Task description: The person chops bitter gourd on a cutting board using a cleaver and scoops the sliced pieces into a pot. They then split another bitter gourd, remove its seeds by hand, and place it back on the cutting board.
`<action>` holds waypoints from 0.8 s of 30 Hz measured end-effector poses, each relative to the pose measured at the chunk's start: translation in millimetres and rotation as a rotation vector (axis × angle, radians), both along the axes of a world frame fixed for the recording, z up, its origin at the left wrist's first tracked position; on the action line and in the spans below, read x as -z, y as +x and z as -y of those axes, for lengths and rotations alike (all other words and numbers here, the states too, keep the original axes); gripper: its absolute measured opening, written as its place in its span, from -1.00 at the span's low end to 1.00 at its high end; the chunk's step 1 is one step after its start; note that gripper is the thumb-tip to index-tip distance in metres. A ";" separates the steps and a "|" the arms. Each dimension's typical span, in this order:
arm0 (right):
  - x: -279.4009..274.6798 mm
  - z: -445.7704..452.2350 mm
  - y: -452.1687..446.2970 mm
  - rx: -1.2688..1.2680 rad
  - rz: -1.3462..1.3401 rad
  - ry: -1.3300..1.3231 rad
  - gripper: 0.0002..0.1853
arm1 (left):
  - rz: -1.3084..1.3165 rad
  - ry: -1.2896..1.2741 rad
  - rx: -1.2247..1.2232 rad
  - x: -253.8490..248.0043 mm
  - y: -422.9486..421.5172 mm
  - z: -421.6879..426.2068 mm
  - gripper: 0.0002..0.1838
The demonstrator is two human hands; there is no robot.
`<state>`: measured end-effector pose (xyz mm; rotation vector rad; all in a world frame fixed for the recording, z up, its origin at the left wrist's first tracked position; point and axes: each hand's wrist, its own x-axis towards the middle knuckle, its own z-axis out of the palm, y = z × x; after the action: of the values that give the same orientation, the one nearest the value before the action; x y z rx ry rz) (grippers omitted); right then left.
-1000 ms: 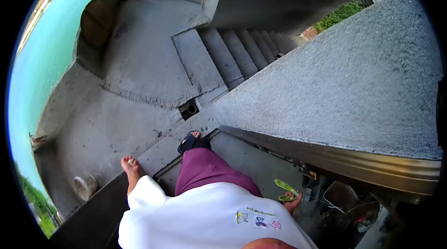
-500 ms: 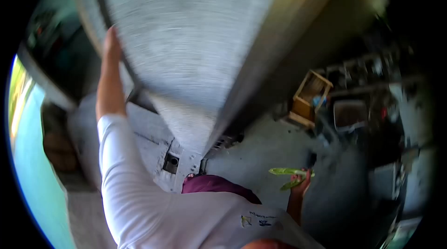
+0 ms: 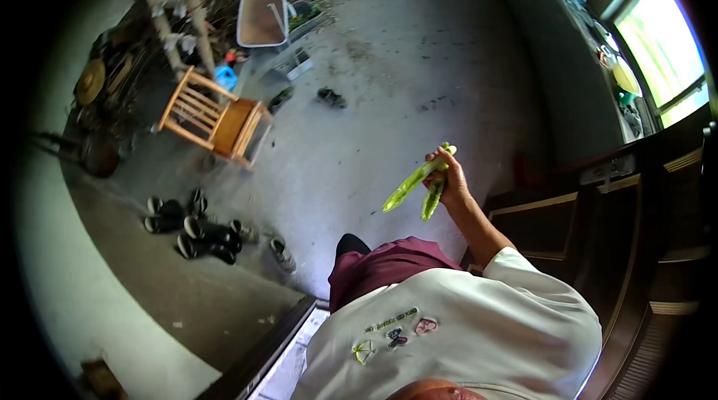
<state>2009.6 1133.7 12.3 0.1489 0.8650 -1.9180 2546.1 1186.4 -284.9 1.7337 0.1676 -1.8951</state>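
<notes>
My right hand (image 3: 449,176) is closed around green pods (image 3: 407,189), long and flat with bumpy sides, whose ends hang down to the left above the grey floor. One pod is longer and points to the lower left; a shorter one hangs beside it. My right forearm reaches up from the white shirt sleeve, near a dark panelled door (image 3: 535,224). My left hand does not show in this view.
A wooden chair (image 3: 235,127) stands at the left, with several boots and shoes (image 3: 209,235) below it. A grey tub (image 3: 262,15) sits near firewood at the top left. A counter (image 3: 591,48) runs along the right under a window. A doorway threshold (image 3: 292,348) lies at my feet.
The view has swung from the concrete landing and wall into a room. My left arm, raised by the wall half a second ago, is gone from view. The pods stay in my right hand, now raised forward.
</notes>
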 end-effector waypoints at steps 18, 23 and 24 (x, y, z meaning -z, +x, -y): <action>-28.3 183.7 -243.2 0.067 -0.018 -0.071 -0.87 | -0.986 -0.501 1.361 -265.0 -633.6 380.3 -0.42; -16.1 181.0 -322.4 0.325 -0.008 -0.023 -0.86 | -1.269 -0.132 1.555 -286.6 -760.6 385.4 -0.37; -16.2 184.3 -333.7 0.345 -0.016 0.008 -0.86 | -1.291 -0.068 1.563 -280.4 -779.7 388.0 -0.38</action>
<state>1675.9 949.3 28.6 0.3048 0.9030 -2.2381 1766.4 798.5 -4.5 -0.0299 -1.0461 -3.6679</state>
